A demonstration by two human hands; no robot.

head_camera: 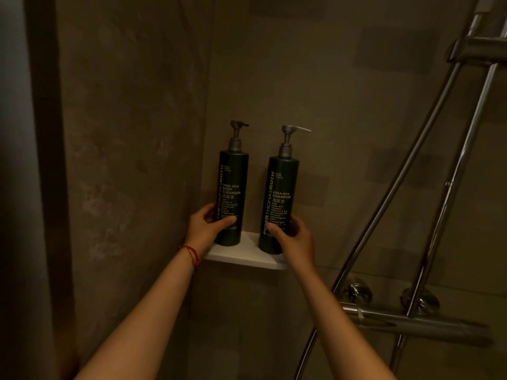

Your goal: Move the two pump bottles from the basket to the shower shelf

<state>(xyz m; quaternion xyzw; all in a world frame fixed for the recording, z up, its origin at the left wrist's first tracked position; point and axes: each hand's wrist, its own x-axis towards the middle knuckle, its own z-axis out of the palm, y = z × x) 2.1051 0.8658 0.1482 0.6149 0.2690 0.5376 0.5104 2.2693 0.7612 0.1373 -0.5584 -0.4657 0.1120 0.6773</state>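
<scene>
Setting: a dim shower corner with grey-brown walls; the basket is out of view.
Shower shelf: one small white corner shelf [248, 255], fixed where the two walls meet.
Pump bottles: two, both dark green with grey pump heads, both upright on the shelf, a bare strip of shelf between them.
Body cleanser bottle [232, 185]: stands at the left, close to the corner; label reads "MEGA-RICH BODY CLEANSER"; its nozzle points right.
Shampoo bottle [280, 198]: stands at the right, nearer the shelf's front edge; label reads "MEGA-RICH SHAMPOO"; its long nozzle points right.
Contents: the bottles are opaque, so their fill level cannot be told.
Left hand [204, 229]: wrapped round the lower part of the body cleanser bottle, thumb across the front, fingers [209, 209] curled behind its left side.
Right hand [295, 238]: holding the lower part of the shampoo bottle, thumb on the front, fingers behind its right side.
Red string bracelet [190, 253]: one, on the left wrist.
Shower fittings: chrome riser rails [450, 171] and a hose run diagonally at the right; one horizontal mixer bar [411, 322] with two round wall mounts sits below and right of the shelf, well apart from the bottles.
</scene>
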